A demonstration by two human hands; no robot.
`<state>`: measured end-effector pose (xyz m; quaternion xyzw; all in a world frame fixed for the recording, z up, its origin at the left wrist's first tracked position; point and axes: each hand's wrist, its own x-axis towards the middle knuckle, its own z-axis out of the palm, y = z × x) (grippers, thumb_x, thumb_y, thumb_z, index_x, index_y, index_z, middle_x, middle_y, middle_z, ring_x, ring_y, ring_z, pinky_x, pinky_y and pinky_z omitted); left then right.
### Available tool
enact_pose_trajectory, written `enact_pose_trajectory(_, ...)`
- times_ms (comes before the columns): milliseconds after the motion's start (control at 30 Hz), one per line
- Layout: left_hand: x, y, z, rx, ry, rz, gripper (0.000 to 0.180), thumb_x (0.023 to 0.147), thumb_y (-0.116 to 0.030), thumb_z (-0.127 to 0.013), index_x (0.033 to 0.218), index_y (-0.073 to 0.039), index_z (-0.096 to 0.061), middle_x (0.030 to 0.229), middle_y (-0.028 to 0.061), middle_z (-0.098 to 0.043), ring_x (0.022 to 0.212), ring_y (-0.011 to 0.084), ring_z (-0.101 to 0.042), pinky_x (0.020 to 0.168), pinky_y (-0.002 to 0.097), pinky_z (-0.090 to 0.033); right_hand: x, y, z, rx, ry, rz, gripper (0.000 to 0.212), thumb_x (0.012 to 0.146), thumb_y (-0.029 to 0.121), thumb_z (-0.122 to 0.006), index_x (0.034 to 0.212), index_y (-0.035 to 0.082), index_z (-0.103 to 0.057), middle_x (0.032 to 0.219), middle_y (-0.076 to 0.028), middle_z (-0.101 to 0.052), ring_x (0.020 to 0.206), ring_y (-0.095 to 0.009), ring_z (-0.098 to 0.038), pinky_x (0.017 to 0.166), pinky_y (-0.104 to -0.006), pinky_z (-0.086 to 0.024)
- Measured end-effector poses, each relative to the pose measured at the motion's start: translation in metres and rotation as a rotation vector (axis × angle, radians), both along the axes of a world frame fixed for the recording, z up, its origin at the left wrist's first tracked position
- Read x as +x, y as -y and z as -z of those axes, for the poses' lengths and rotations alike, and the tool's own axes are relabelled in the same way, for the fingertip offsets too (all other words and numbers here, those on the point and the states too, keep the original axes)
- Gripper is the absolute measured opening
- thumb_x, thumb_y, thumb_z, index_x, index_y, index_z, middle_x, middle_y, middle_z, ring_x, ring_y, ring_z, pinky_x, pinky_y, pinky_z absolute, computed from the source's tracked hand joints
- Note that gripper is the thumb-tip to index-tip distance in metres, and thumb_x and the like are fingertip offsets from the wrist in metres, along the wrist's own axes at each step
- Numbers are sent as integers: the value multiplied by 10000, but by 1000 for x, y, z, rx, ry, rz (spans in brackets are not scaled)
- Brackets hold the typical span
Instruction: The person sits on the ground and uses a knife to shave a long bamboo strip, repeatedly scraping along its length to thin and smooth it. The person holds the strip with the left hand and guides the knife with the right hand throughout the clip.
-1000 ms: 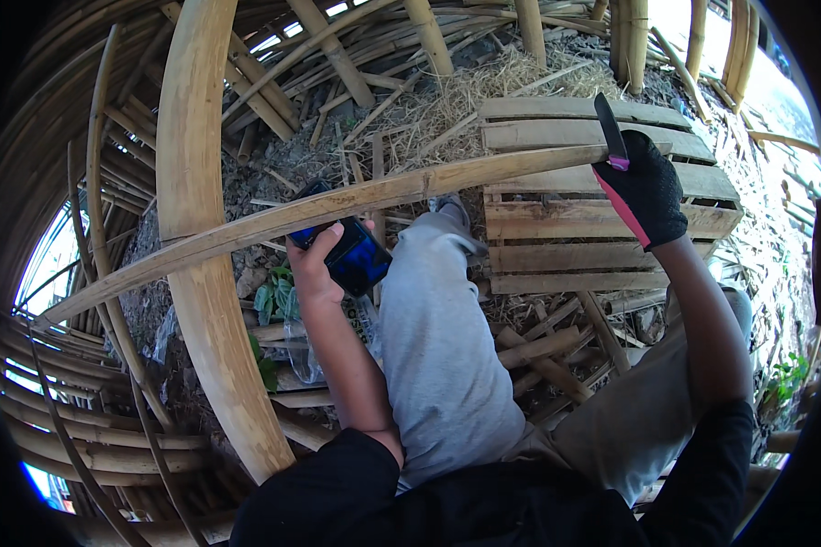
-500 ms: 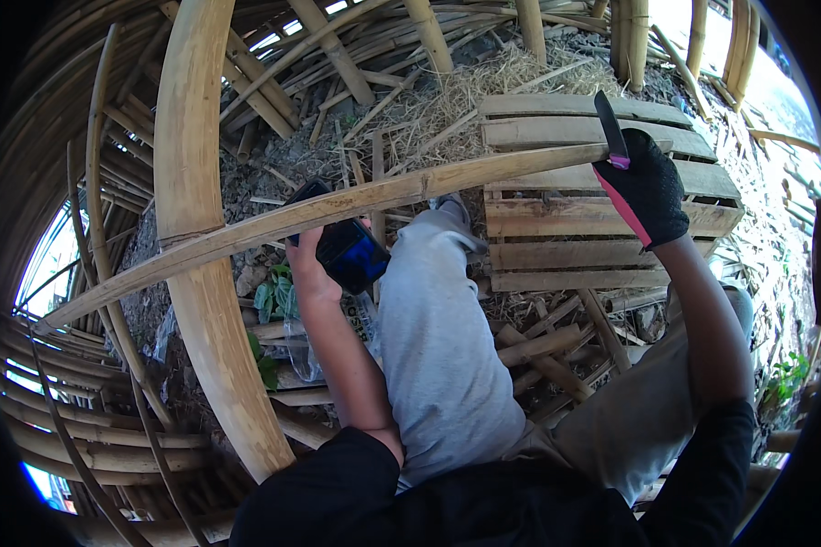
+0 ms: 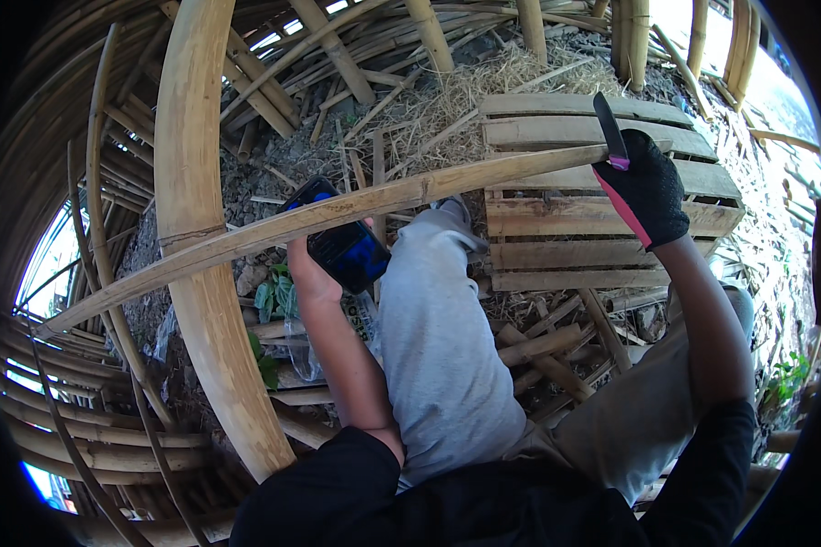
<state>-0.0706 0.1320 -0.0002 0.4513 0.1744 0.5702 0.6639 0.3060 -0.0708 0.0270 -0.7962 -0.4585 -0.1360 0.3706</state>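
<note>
In the head view, a long pale split bamboo strip [image 3: 337, 214] runs from the lower left of the frame up to the upper right. The left hand [image 3: 310, 273], near the middle, wears a black and blue glove — its fingers are clamped around the strip from below. At the upper right, the right hand [image 3: 646, 193] in a black glove with a pink edge has its fingers closed on a dark-bladed knife [image 3: 608, 128] — blade pointing up, touching the strip's end. Behind lies a weathered wooden slatted pallet [image 3: 566, 219]; a thick curved bamboo pole [image 3: 196, 228] stands at left.
</note>
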Motion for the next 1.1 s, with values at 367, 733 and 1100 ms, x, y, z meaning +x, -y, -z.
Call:
enact_pose_trajectory(367, 3, 2, -4, -69, 80, -12, 626, 974, -472, -518, 1295, 64, -559, 1152, 258, -687, 975, 438, -706, 861, 576, -582, -1, -1, 0, -2, 24, 20, 425, 832, 408, -787, 1103, 103, -668, 926, -167, -733, 908, -382, -715, 801, -459, -564)
enact_pose_trajectory(733, -1, -5, 4, -76, 92, 88, 663, 960, -485, -507, 1278, 95, -561, 1133, 297, -673, 983, 440, -695, 934, 620, -543, 1, -1, 3, -8, 14, 19, 437, 829, 416, -795, 1114, 113, -660, 928, -155, -740, 911, -368, -720, 804, -453, -566)
enact_pose_trajectory(1100, -46, -49, 35, -127, -198, -278, 437, 922, -272, -727, 1190, 45, -592, 1053, 207, -694, 876, 335, -720, 772, 462, -606, 2, -1, 4, 0, 29, 17, 410, 828, 408, -793, 1087, 116, -668, 932, -154, -734, 911, -371, -715, 798, -454, -563)
